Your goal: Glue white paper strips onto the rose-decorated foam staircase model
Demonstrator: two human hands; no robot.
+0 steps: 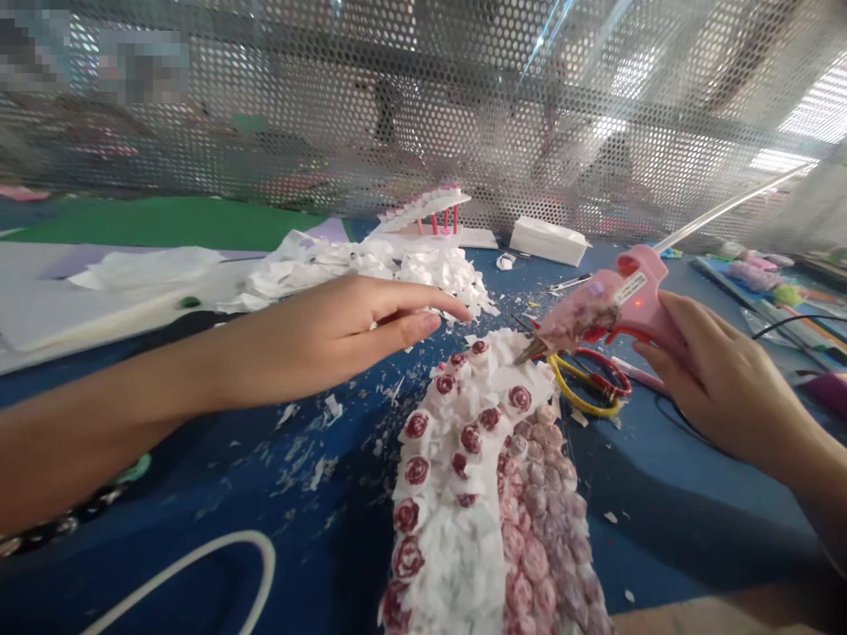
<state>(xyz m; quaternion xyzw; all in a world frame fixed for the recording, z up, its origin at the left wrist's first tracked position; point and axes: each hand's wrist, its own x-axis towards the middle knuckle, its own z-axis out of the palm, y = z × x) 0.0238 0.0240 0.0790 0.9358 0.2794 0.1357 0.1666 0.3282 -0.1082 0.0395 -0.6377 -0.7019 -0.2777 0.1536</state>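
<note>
My right hand [721, 388] is wrapped round the handle of a pink hot glue gun [639, 295], with a clear glue stick [734, 207] jutting from its back. The nozzle points down to the left, at the far end of a long craft piece [463, 538]. White paper and dark red rolled rosettes cover its left part; pinkish and mauve lumps run along the right side. My left hand [357, 339] hovers left of the nozzle, fingers stretched out, with nothing visible in it. Behind it is a pile of torn white paper [443, 278].
Red-and-yellow-handled scissors [582, 407] lie under the glue gun. A white box-like block [548, 241] and a small model on pink posts [423, 207] stand at the back, before a perforated metal screen [423, 115]. A white cable [258, 547] loops at front left. Paper scraps litter the blue table [311, 538].
</note>
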